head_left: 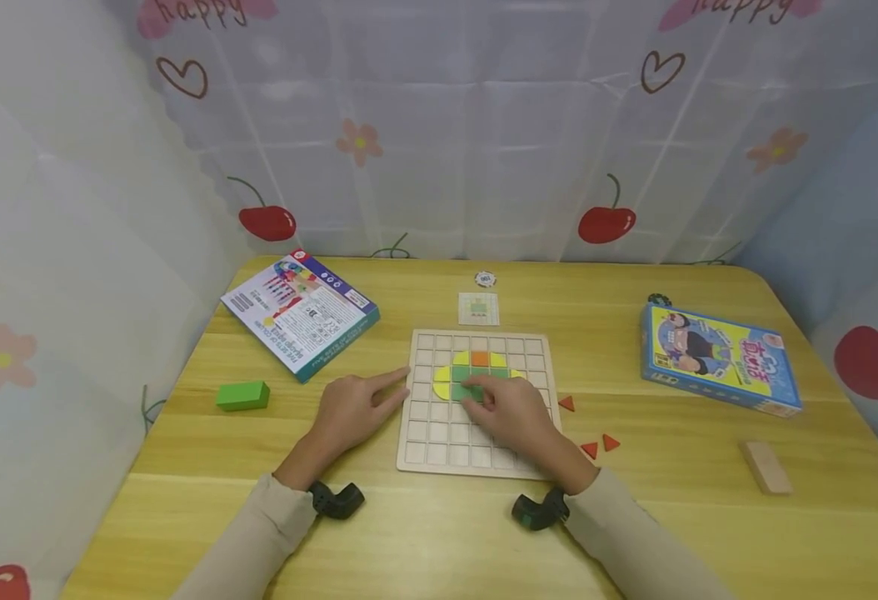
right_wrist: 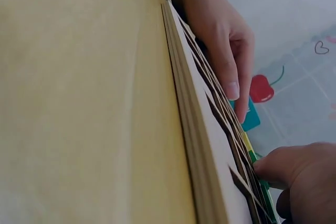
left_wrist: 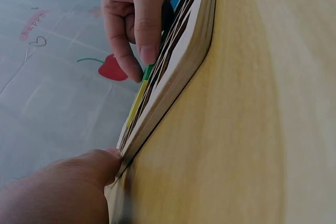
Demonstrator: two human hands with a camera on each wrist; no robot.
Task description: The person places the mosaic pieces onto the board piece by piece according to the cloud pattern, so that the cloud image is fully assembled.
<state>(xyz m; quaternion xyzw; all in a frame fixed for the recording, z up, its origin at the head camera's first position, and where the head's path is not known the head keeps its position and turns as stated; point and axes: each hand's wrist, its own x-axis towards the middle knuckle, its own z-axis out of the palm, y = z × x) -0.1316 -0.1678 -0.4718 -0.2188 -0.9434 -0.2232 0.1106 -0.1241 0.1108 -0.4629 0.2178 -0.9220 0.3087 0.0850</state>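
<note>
A wooden grid board [head_left: 427,454] lies flat before me, with green square tiles [head_left: 499,373], an orange square tile [head_left: 479,358] and yellow curved tiles [head_left: 441,383] set around its middle. My right hand [head_left: 512,408] is over the board, thumb and index fingertips at either side of a green square tile [head_left: 460,392], pinching it low against the grid. Its other fingers are curled under and partly hidden. At the board's left edge rests my left hand [head_left: 349,412], thumb and index finger extended to touch the rim [left_wrist: 157,95].
Red triangle tiles [head_left: 611,442] lie right of the board. Behind it are a pattern card [head_left: 478,308] and a round chip [head_left: 486,279]. Boxes stand left [head_left: 304,317] and right [head_left: 720,358]. A green block [head_left: 243,396] and a wooden block [head_left: 765,467] lie farther out.
</note>
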